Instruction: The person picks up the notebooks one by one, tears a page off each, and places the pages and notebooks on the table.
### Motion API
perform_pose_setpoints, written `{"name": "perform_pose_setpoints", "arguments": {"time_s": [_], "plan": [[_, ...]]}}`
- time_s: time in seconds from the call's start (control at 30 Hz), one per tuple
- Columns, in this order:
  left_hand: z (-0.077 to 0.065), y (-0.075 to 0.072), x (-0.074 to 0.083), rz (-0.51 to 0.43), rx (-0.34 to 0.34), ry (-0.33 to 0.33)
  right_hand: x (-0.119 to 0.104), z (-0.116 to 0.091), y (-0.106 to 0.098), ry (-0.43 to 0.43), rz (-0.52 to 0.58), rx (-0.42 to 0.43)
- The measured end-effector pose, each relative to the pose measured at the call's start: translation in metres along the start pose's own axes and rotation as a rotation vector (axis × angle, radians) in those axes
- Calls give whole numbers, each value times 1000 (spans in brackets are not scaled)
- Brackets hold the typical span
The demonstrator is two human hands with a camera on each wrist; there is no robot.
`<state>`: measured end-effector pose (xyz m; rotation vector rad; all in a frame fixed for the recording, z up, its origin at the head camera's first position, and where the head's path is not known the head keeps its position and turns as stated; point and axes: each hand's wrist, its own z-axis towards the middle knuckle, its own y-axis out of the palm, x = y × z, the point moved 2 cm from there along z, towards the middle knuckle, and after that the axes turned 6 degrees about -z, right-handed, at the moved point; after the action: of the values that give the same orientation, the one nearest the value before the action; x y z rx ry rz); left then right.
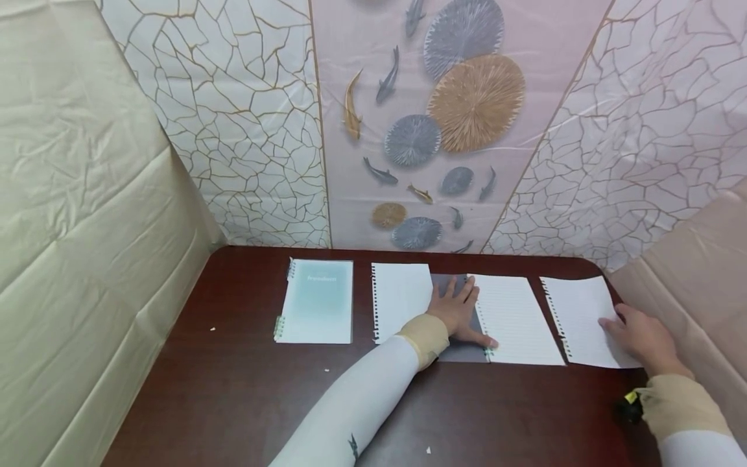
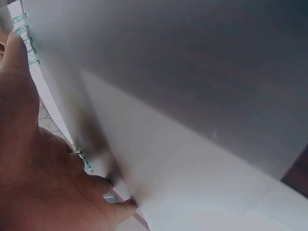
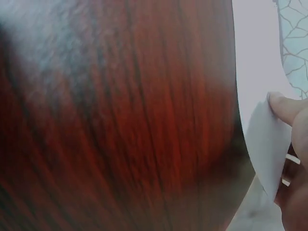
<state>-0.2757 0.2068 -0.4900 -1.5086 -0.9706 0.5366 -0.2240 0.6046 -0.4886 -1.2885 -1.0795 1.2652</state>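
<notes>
My left hand point(image 1: 454, 312) lies spread over a ring-bound notebook, its fingers straight. Beneath it are the notebook's grey translucent cover point(image 1: 463, 353) and, right of the rings, a lined page point(image 1: 516, 318). Green binding rings point(image 2: 29, 43) show beside the thumb in the left wrist view. At the far right, my right hand point(image 1: 644, 340) pinches the right edge of a loose sheet of paper point(image 1: 578, 311) with a torn, punched left edge. In the right wrist view, the thumb presses on that bent sheet point(image 3: 260, 62); the other fingers are partly hidden behind it.
Another punched sheet point(image 1: 399, 292) lies left of my left hand, partly over the grey cover. A closed notebook point(image 1: 321, 301) with a pale teal cover sits farther left. Small paper scraps dot the brown table point(image 1: 245, 402). A black item with yellow point(image 1: 630, 405) is by the right wrist.
</notes>
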Motion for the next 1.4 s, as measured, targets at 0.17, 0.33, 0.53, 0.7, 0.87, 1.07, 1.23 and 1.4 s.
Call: {"name": "perform_pose_setpoints", "arguments": {"time_s": [0.17,0.33,0.53,0.7,0.87,1.07,1.23,1.4], "plan": [[-8,-8,3,-1,8,9,2,1,-4,102,-18,-1],[-8,-10,4,39,-7,-3,-37,8,-16,26,-30,82],[-3,-10,7,132,-33,10,-132,3,-17,-271,19,38],[2,-11,4,102,-17,37,-174,-7,-7,-408,-14,-99],[19,-16,-14,19,85,19,-181,-14,4,-431,-79,-135],[28,-34,-60,-26,163,-48,-180,-17,5,-406,-74,-118],[28,-33,-82,-67,125,-65,-181,-18,7,-396,-54,-118],[33,-29,-89,-84,121,-75,-181,-19,7,-386,-48,-114]]}}
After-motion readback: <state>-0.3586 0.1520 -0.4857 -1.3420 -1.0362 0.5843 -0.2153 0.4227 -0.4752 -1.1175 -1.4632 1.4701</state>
